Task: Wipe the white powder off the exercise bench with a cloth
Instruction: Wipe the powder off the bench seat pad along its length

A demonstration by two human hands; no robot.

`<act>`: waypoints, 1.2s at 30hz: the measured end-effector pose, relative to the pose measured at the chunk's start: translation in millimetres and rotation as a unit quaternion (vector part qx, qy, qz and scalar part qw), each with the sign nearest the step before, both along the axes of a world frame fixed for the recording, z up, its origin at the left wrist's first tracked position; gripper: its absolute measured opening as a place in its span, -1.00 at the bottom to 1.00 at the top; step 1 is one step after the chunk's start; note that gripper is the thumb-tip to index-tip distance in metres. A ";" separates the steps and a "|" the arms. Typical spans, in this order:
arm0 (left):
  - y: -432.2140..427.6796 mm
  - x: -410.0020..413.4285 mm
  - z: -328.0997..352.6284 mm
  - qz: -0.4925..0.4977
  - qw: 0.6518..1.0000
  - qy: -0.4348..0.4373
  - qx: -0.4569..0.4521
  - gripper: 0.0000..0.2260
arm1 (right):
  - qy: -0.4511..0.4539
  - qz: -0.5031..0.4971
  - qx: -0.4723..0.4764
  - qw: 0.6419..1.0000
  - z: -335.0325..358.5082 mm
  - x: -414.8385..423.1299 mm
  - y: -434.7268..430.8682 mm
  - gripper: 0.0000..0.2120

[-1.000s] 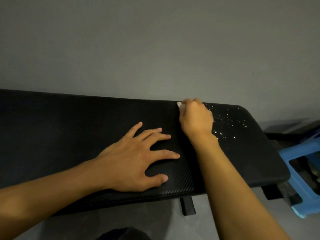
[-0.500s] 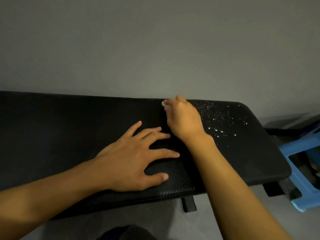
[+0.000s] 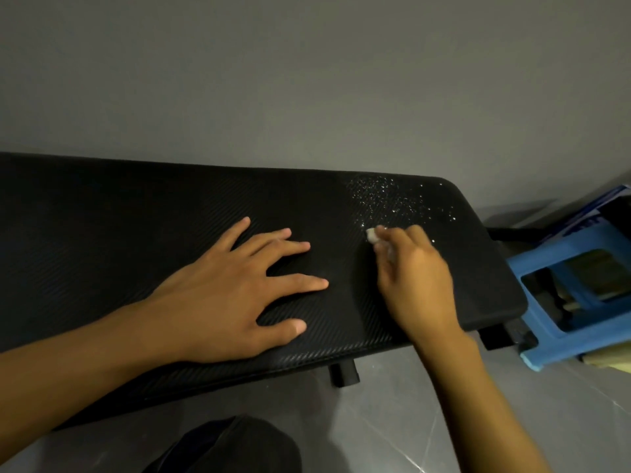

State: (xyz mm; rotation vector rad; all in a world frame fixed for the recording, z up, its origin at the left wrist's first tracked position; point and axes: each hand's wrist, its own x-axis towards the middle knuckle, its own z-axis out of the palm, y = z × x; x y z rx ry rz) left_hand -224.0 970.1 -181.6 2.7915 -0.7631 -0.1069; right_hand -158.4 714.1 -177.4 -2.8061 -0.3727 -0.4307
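A long black padded exercise bench (image 3: 119, 233) runs across the view against a grey wall. White powder (image 3: 386, 196) is scattered over its far right part. My right hand (image 3: 415, 281) grips a small white cloth (image 3: 373, 235), of which only a wad shows past the fingertips, and presses it on the pad just below the powder. Flat on the pad to the left lies my left hand (image 3: 239, 291), fingers spread and straight.
A blue plastic stool (image 3: 553, 268) stands right beside the bench's right end, with a blue box (image 3: 611, 206) behind it. A black bench foot (image 3: 343, 373) sticks out below the front edge. Grey tiled floor (image 3: 392, 421) lies in front, and a dark rounded object (image 3: 232, 445) sits at the bottom.
My right hand with the cloth has swept from the bench's far edge toward me and to the right, uncovering more powder. The left hand has stayed flat in place.
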 end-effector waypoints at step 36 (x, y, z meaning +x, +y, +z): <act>1.5 0.0 -1.3 -0.009 1.000 -0.008 -0.003 -0.46 | 0.007 -0.063 -0.037 0.997 8.3 40.6 23.3 -0.73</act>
